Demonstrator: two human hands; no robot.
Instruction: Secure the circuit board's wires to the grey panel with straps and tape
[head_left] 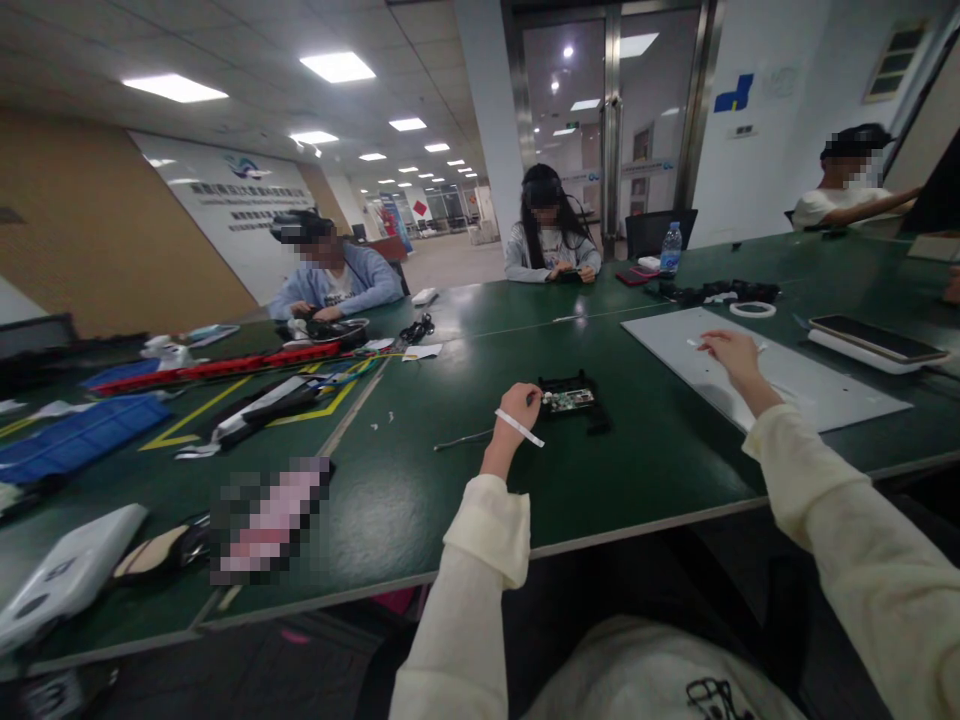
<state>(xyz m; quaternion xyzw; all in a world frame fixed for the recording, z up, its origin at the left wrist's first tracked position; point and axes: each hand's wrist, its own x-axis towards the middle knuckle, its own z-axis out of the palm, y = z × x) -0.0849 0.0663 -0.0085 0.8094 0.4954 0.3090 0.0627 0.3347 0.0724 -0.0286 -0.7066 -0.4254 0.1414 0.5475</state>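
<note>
My left hand (517, 412) is closed at the left end of a green circuit board (571, 400) in a black plastic frame (598, 418). Its fingertips are curled, and what they pinch is hidden. Across that wrist lies a white strip (525, 430). A thin grey cable or rod (461, 440) runs out leftward from beside the hand. Farther right, my right hand (731, 358) hangs over a light grey sheet (817, 385) with its fingers pinched together. Small white bits show by its fingertips; whether it grips one is too small to make out.
Left of me are a pink phone-like object (277, 515), a white case (71, 575) and a blue tray (82, 435). At right, a phone (877, 338) lies on a white box, near a white tape roll (752, 310). Several people sit around the green table (360, 540).
</note>
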